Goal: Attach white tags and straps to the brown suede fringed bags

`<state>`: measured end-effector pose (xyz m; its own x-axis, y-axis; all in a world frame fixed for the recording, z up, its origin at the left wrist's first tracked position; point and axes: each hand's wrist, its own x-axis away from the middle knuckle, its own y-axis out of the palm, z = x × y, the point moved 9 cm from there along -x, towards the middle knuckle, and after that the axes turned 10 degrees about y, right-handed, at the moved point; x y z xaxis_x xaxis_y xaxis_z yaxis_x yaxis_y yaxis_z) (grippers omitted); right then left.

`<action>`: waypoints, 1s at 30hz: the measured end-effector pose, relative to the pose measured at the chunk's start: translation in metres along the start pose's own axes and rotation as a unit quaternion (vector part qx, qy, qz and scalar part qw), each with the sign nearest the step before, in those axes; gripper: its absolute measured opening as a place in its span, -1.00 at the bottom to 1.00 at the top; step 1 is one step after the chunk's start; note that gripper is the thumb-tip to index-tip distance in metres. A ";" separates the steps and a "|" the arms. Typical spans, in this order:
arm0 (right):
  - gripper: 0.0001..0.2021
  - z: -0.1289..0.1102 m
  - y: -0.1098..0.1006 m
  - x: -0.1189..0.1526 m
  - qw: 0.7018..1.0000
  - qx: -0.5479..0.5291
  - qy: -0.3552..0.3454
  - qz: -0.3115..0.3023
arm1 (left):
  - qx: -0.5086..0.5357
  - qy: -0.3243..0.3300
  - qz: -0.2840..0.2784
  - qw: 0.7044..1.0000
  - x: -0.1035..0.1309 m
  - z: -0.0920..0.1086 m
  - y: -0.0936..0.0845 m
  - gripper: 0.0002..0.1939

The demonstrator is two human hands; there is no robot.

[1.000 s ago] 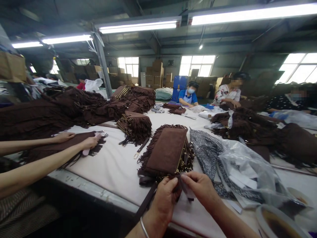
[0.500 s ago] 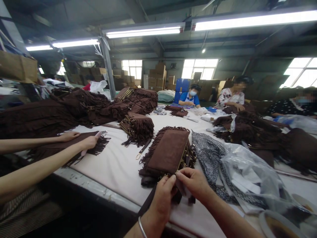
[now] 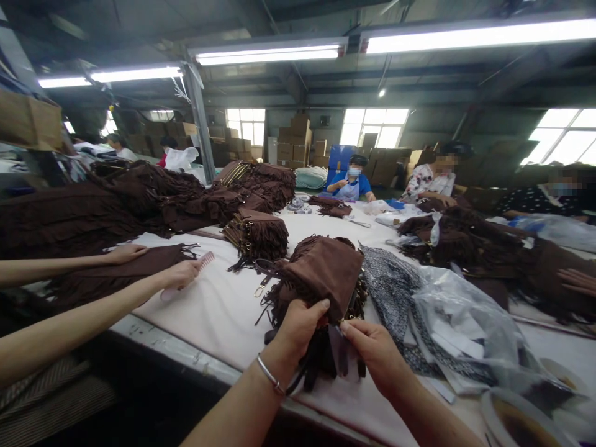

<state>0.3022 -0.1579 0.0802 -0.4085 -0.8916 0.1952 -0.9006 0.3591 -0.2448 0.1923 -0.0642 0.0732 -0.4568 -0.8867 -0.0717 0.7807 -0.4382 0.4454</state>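
A brown suede bag with fringe and metal rings lies tilted on top of a stack of similar bags at the near table edge. My left hand, a silver bangle on its wrist, grips the bag's near edge between thumb and fingers. Close beside it, my right hand pinches the bag's near right corner at the zipper end. Dark straps and a translucent strip hang below the two hands. What lies under my left fingers is hidden.
At the left, a person's hand holds a pink comb beside a fringed brown piece. Grey knitted cloth and a clear plastic bag lie right. More brown bags stand behind. Several people sit across the table.
The bag's near edge has been lifted and its top now bends, with my left hand gripping further up. On the left, the person's comb has moved right, off the fringe.
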 end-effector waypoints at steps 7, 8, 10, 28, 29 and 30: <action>-0.53 0.038 0.022 -0.010 0.990 -0.113 0.076 -0.019 | -0.014 -0.117 0.016 0.993 0.056 -0.055 -0.021 -0.50; -0.55 0.039 0.023 -0.010 0.991 -0.110 0.078 -0.016 | -0.027 -0.112 0.010 0.993 0.062 -0.058 -0.022 -0.52; -0.58 0.037 0.020 -0.010 0.994 -0.090 0.067 -0.008 | -0.062 -0.085 0.018 0.994 0.066 -0.059 -0.024 -0.55; -0.63 0.042 0.004 -0.007 0.998 0.013 0.040 0.039 | -0.409 0.297 0.014 0.863 0.075 -0.004 0.007 -0.79; -0.64 0.042 0.004 -0.007 0.998 0.016 0.044 0.042 | -0.420 0.310 0.007 0.853 0.076 -0.001 0.010 -0.77; -0.63 0.042 0.004 -0.005 0.998 0.018 0.045 0.043 | -0.432 0.319 0.005 0.843 0.077 0.001 0.012 -0.76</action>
<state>0.3067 -0.1631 0.0381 -0.4968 -0.8291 0.2563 -0.8566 0.4210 -0.2985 0.1662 -0.1371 0.0734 -0.3413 -0.6690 -0.6602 0.9283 -0.1297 -0.3484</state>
